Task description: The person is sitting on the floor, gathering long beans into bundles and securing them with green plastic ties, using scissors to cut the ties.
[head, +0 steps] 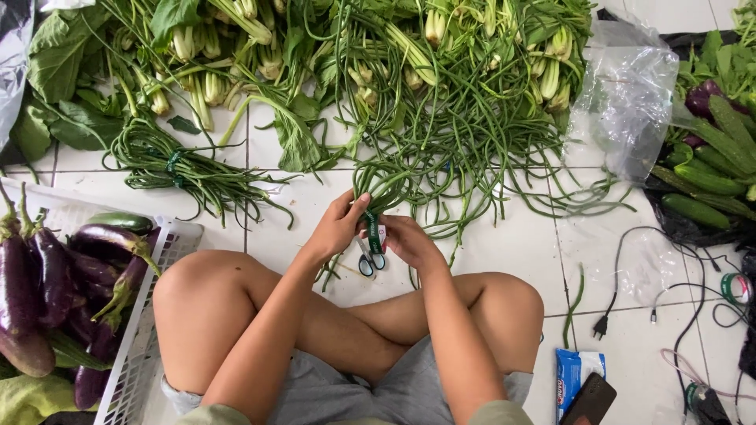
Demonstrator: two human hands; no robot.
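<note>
At the centre of the frame, just above the crossed bare knees, the left hand (339, 227) and the right hand (408, 240) meet over a gathered bunch of long beans (387, 182). Both hands pinch a strip of green tape (372, 230) that runs down between them, the left thumb and fingers pressed together on its upper end, the right hand's fingers curled closed around the lower part and a small white tape holder. Just below the hands, a pair of scissors (370, 262) lies on the white tiled floor (504, 252), its loops showing between the wrists. The bean bunch trails upward into a loose heap of long beans (472, 134) spread across the upper middle of the frame. Toward the upper left lies a tied bundle of beans (177, 167), already bound with a green band. Leafy greens with pale stalks (213, 55) fill the top edge. At the lower left, a white plastic crate (146, 330) holds purple eggplants (47, 283). At the right edge, cucumbers (705, 181) rest on dark plastic, with a clear plastic bag (626, 102) just beside them. Black cables (677, 275) and a roll of tape (736, 288) lie at the lower right, and a phone (589, 400) sits near the bottom edge.
</note>
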